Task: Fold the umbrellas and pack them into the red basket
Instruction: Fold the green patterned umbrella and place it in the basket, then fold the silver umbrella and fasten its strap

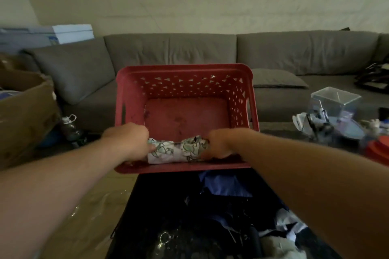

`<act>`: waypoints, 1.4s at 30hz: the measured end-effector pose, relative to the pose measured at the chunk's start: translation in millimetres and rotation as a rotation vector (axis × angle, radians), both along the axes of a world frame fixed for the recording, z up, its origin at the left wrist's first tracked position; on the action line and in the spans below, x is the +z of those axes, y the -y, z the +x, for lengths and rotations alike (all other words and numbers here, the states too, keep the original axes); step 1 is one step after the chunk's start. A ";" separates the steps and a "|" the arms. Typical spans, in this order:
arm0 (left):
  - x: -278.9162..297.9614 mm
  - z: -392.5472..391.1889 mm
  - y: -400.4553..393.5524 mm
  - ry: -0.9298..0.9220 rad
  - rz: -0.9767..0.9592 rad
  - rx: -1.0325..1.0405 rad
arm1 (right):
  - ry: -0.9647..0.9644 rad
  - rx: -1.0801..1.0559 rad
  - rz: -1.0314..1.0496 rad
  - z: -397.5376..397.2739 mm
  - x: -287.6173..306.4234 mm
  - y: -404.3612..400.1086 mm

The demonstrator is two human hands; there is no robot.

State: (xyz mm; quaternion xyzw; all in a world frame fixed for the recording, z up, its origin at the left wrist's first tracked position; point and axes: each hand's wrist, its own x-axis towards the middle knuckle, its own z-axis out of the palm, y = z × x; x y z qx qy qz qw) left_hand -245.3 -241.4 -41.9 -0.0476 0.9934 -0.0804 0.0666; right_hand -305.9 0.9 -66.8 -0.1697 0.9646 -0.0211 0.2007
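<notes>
The red basket (pixel 185 73) stands in the middle of the view, in front of the sofa. Inside it, against the near wall, lies a folded white umbrella with a green print (pixel 174 151). My left hand (pixel 130 143) grips the umbrella's left end and my right hand (pixel 219 145) grips its right end, both reaching down into the basket. On the dark table nearer to me lies a heap of dark blue and pale umbrella fabric (pixel 231 208).
A grey sofa (pixel 168 48) runs along the back wall. A cardboard box (pixel 23 109) stands at the left with a water bottle (pixel 70 126) beside it. At the right are a clear plastic box (pixel 334 101), small clutter and a red lid (pixel 379 149).
</notes>
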 end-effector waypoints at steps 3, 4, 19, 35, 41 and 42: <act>-8.8 9.5 0.8 -0.096 -0.039 -0.017 | -0.092 0.007 0.008 -0.3 -18.8 8.8; -9.3 13.0 3.1 -0.111 -0.051 -0.056 | -0.107 0.007 0.023 -4.1 -23.8 11.7; -9.1 11.5 39.8 -0.588 0.884 0.345 | -0.328 0.258 0.119 60.2 48.3 -46.3; 29.5 46.2 30.0 -0.173 0.875 0.382 | -0.433 0.174 -0.193 66.5 46.2 -65.7; 18.1 90.7 26.6 -0.391 0.809 0.442 | -0.571 0.144 -0.107 109.5 34.6 -67.0; 12.0 100.0 22.0 -0.514 0.663 0.361 | -0.650 0.100 -0.138 124.4 35.7 -67.2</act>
